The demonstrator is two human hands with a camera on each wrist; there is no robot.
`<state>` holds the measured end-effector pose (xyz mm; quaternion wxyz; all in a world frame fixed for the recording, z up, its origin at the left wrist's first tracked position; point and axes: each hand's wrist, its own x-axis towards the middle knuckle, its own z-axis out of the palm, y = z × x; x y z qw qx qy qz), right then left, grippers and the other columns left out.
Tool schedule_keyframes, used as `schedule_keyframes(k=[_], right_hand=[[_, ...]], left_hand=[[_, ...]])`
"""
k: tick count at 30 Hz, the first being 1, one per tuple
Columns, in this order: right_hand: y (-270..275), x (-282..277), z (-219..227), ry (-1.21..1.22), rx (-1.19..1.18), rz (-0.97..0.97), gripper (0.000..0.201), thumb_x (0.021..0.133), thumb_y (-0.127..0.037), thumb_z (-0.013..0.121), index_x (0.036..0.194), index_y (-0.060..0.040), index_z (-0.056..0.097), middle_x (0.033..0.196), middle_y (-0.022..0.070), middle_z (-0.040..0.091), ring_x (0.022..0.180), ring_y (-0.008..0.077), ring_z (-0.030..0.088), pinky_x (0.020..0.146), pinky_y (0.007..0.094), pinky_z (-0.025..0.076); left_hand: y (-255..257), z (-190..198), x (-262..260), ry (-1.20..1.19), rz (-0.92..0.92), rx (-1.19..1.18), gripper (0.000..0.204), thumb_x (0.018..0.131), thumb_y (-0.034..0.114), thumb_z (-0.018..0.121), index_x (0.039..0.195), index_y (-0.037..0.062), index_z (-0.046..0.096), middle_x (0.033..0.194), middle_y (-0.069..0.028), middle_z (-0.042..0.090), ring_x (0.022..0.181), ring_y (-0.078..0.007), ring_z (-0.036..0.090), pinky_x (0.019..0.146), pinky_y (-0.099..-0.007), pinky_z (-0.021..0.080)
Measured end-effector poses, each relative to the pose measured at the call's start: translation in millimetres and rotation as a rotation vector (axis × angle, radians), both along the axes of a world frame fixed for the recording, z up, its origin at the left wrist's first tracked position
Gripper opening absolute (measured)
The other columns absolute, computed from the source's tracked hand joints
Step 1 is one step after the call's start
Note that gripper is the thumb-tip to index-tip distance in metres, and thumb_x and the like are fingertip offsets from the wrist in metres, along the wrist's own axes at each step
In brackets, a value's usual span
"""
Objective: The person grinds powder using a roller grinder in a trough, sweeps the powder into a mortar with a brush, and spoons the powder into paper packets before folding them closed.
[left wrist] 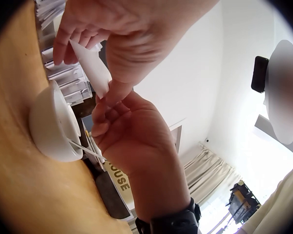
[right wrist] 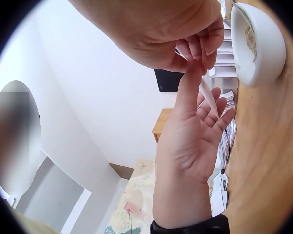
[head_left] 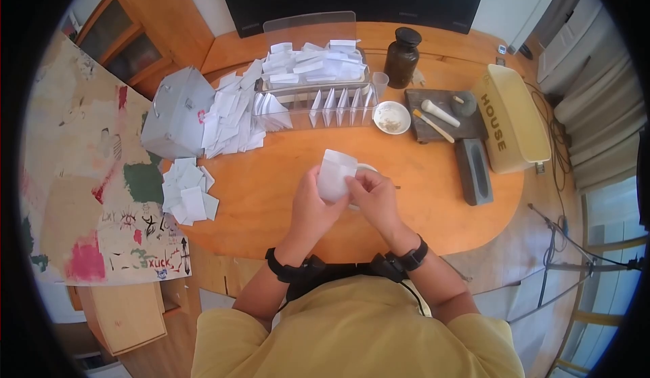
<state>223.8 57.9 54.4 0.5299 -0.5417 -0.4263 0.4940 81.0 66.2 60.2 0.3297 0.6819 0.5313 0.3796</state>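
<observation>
A small white paper packet is held up between both hands above the table's near part. The left hand holds it from the left, its thumb on the near face and fingers behind, as the packet shows in the left wrist view. At its right edge the right hand pinches with thumb and curled fingers. Below the hands stands a white bowl, mostly hidden in the head view; in the right wrist view the bowl contains beige powder and a thin handle leans on its rim.
White packets lie heaped at the left, near a metal box. A clear rack with packets stands at the back. Rightward are a small dish, dark slab, brown jar, grey block and yellow container.
</observation>
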Motion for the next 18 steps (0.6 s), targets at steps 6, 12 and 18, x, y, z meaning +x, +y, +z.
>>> schedule_keyframes(k=[6, 12, 18], right_hand=[[0, 15, 4, 0.006, -0.045, 0.107, 0.013, 0.090, -0.010, 0.062, 0.088, 0.0017, 0.066, 0.068, -0.0027, 0.060, 0.059, 0.0020, 0.050, 0.052, 0.0198, 0.040], [-1, 27, 7, -0.097, -0.064, 0.268, 0.013, 0.089, -0.012, 0.063, 0.086, 0.0010, 0.066, 0.065, -0.0044, 0.056, 0.058, 0.0025, 0.046, 0.051, 0.0212, 0.037], [0, 31, 15, -0.212, -0.089, 0.327, 0.012, 0.088, -0.012, 0.063, 0.088, -0.0004, 0.067, 0.069, -0.0007, 0.061, 0.062, 0.0052, 0.052, 0.055, 0.0236, 0.043]], left_hand=[[16, 7, -18, -0.501, -0.103, -0.305, 0.034, 0.089, 0.019, 0.068, 0.113, -0.0012, 0.055, 0.105, -0.0091, 0.064, 0.095, -0.0133, 0.060, 0.082, -0.0295, 0.048], [43, 13, -39, -0.358, -0.263, -0.483, 0.016, 0.092, 0.018, 0.064, 0.094, 0.0015, 0.066, 0.086, -0.0019, 0.066, 0.080, -0.0091, 0.060, 0.076, -0.0253, 0.048], [44, 33, -37, -0.018, -0.422, -0.451, 0.016, 0.087, 0.017, 0.069, 0.092, 0.0017, 0.067, 0.079, 0.0001, 0.066, 0.071, -0.0076, 0.059, 0.067, -0.0241, 0.048]])
